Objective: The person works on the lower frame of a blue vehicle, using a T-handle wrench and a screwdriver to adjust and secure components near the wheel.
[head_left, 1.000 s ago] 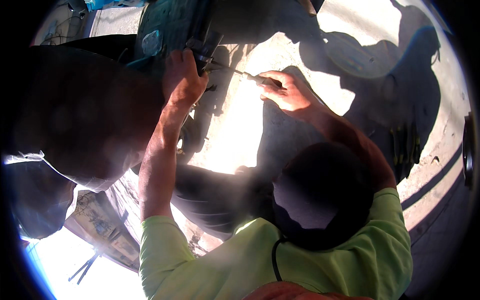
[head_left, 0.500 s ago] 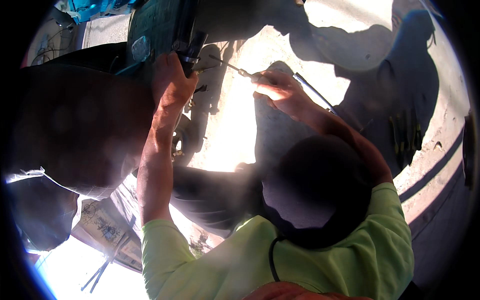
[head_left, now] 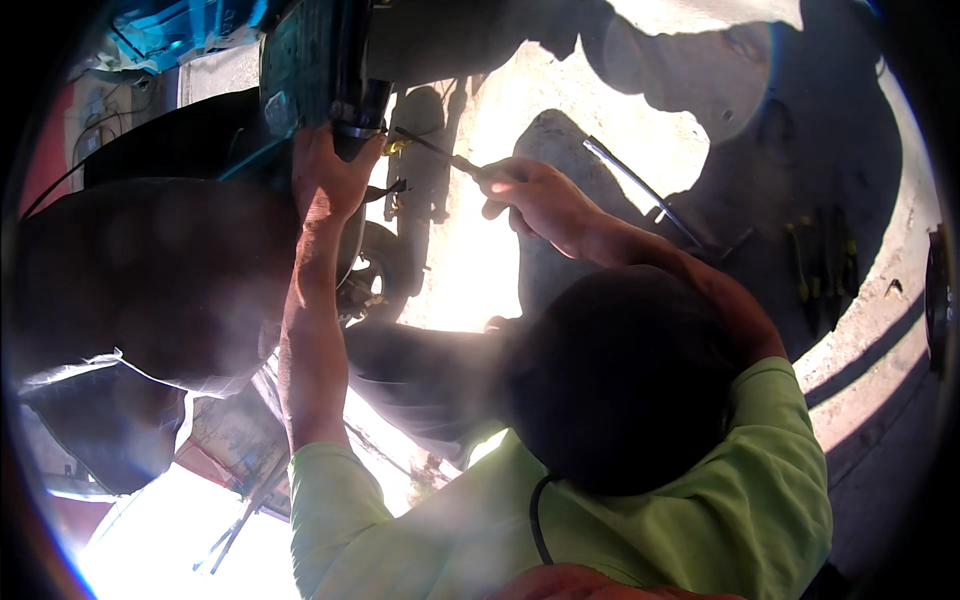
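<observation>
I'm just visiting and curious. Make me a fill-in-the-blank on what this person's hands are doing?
1. The right hand holds a thin tool whose tip points to the person's ____.
2. Only ____ hand, the left hand, grips the dark tube.
3. The person's shirt is light ____.

Missing words: left; one; green.
</observation>
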The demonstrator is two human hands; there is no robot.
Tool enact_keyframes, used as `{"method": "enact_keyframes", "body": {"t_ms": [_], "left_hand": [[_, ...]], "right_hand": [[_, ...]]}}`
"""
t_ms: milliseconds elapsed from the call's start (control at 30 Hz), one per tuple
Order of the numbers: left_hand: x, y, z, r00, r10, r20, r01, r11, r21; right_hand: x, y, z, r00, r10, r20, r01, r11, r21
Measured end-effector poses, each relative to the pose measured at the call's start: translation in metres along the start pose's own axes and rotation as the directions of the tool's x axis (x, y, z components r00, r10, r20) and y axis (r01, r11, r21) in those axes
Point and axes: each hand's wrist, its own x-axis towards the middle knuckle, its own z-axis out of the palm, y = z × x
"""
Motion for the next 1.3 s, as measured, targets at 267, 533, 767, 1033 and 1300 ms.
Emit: {"method": "enact_keyframes", "body": {"t_ms": [267, 533, 767, 1033, 1300], "left_hand": [[0.003, -0.006, -0.008, 0.995, 0.062, 0.078, -0.058, 0.997, -0.054], [0.003, -0.004, -0.007, 0.994, 0.045, 0.096, -0.043, 0.999, -0.029], [0.000, -0.004, -0.004, 0.997, 0.038, 0.062, -0.035, 0.999, -0.037], [-0.001, -0.008, -0.001, 0.997, 0.067, 0.043, -0.066, 0.997, -0.029], [-0.001, -0.006, -0.002, 0.997, 0.050, 0.055, -0.050, 0.999, -0.012]], "right_hand": [[0.001, -0.009, -0.001, 0.995, 0.052, 0.086, -0.058, 0.996, 0.069], [0.008, -0.012, -0.003, 0.992, 0.080, 0.102, -0.094, 0.985, 0.143], [0.005, -0.017, -0.003, 0.984, 0.131, 0.122, -0.151, 0.973, 0.172], [0.006, -0.015, -0.001, 0.984, 0.128, 0.124, -0.150, 0.970, 0.189], [0.005, -0.017, -0.002, 0.980, 0.144, 0.135, -0.170, 0.963, 0.210]]}}
